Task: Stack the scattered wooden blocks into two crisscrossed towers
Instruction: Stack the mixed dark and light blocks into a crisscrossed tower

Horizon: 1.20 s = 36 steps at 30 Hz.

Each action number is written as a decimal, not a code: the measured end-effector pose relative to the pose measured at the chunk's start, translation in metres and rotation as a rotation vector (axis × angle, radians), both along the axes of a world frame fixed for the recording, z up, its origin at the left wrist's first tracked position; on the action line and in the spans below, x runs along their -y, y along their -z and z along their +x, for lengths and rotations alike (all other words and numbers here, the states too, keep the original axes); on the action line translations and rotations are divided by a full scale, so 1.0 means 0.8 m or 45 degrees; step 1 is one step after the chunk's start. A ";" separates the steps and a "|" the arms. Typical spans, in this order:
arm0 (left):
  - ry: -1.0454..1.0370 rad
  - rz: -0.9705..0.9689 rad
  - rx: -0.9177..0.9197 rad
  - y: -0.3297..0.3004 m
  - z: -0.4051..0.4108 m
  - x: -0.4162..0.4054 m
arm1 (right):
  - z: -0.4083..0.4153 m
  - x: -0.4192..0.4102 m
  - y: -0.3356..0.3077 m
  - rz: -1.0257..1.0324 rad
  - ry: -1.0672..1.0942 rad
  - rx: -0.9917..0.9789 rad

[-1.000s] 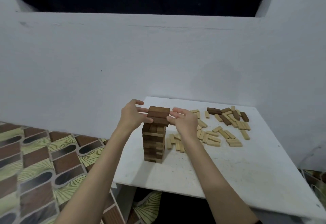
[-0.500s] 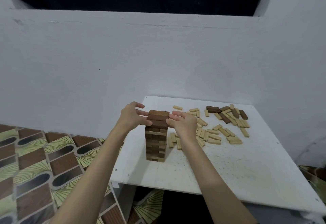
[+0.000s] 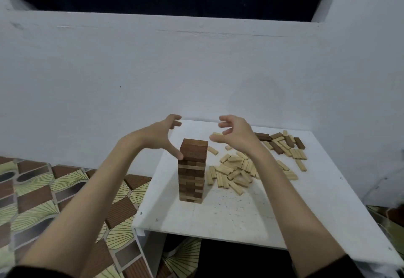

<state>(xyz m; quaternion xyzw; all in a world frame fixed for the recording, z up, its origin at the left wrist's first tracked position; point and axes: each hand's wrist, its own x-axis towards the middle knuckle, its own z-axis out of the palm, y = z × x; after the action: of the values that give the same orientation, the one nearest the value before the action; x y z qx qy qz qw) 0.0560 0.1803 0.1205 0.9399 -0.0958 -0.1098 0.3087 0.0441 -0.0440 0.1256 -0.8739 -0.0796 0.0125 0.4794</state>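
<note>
While the tower (image 3: 193, 172) is left standing near the left front of the white table (image 3: 328, 216), the left hand (image 3: 160, 134) and right hand (image 3: 237, 134) are held spread and empty above it, the left thumb touching its top. Loose blocks (image 3: 235, 171) are scattered just right; no writing can be read.

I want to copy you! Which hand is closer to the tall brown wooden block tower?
Left. The left hand has its thumb at the tall brown wooden block tower; the right hand hangs apart, up and right.

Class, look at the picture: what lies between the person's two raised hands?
In the head view, the wooden tower's dark top sits between the left hand and right hand.
</note>
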 end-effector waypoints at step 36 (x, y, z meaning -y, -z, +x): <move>0.229 0.312 0.003 0.020 0.015 0.034 | 0.028 -0.041 0.028 -0.712 -0.518 -0.030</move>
<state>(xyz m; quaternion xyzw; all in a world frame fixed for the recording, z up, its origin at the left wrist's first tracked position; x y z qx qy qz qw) 0.0678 0.1532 0.1047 0.9583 -0.1661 -0.1467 0.1806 0.0661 -0.0110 0.1036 -0.9375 -0.2401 0.1392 0.2099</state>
